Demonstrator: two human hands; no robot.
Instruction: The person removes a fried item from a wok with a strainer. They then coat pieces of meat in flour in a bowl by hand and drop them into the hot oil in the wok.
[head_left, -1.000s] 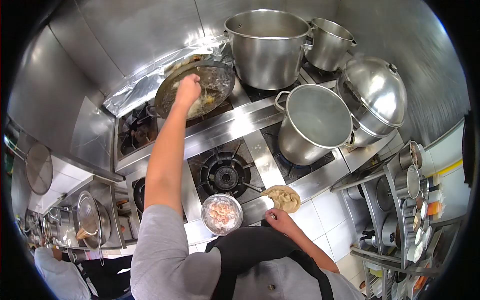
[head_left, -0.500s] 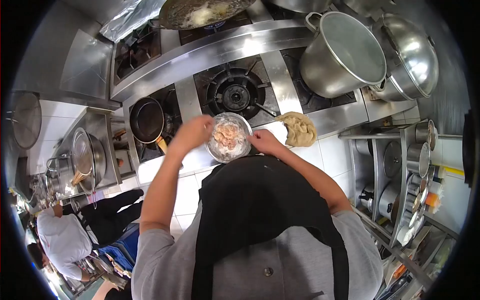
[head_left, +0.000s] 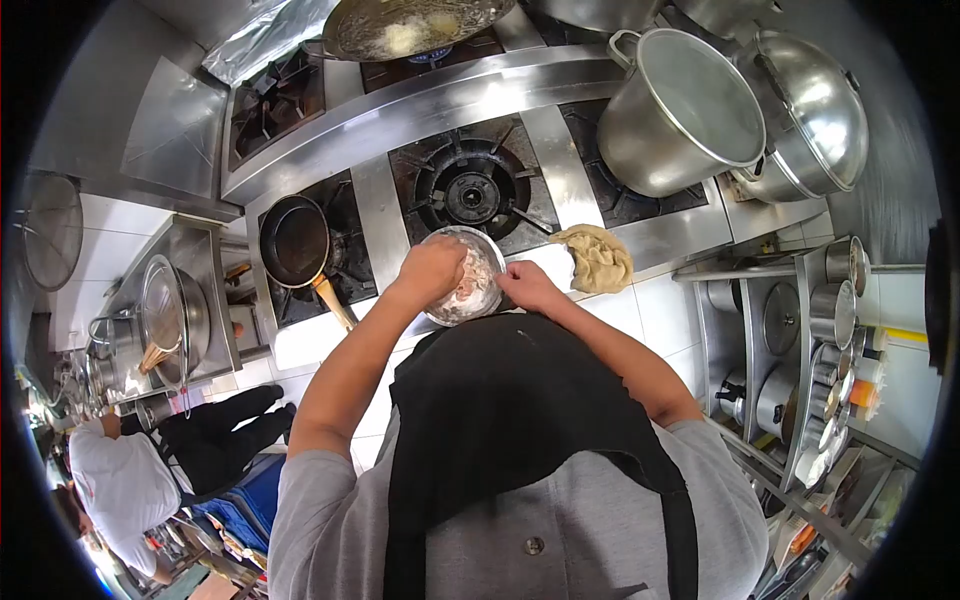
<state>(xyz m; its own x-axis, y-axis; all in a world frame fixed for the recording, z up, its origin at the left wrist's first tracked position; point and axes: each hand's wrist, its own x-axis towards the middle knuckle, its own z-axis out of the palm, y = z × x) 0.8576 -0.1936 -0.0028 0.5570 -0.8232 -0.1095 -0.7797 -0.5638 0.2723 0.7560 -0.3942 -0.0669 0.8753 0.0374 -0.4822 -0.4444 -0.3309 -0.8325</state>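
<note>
1 bowl (head_left: pixel 485 248) near stove edge (head_left: pixel 665 235), mid-frame; my right fingers (head_left: pixel 513 279) pinch rim, left fingers (head_left: pixel 450 262) inside, can't tell grip; gap before 1 cloth (head_left: pixel 597 260)

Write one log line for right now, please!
Left hand: in metal bowl of floury pieces; right hand: at bowl's rim; tan cloth: right of bowl

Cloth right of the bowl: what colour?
The cloth is plain tan, best seen in the head view.

metal bowl (head_left: pixel 486 243) | upright | at stove (head_left: pixel 548 150) front | inside: white-powdered pinkish pieces (head_left: pixel 474 287)
</note>
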